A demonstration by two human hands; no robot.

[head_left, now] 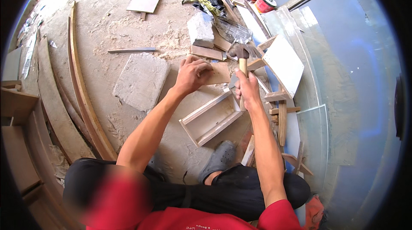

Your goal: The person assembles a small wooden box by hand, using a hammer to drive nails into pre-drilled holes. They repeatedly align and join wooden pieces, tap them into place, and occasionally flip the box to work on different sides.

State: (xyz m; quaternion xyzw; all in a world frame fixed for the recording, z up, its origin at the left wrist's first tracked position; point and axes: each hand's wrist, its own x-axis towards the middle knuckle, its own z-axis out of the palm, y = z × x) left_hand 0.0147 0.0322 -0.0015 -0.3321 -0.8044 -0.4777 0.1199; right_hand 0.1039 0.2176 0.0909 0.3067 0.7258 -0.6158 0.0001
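My right hand is wrapped round the wooden handle of a hammer, its dark metal head pointing away from me. To the left, my left hand has its fingers bent and drawn together at the edge of a small thin wooden board. Whatever those fingers pinch, if anything, is too small to make out. Just below both hands, a shallow rectangular wooden frame rests on the floor near my foot. Beyond the board lie a short wood block and a dark grey work glove.
A flat stone slab lies left of my hands, and a pale block stands farther off. Long planks run along the left. Glass sheets and a white-topped wooden piece are at right. Paint cans stand at the back.
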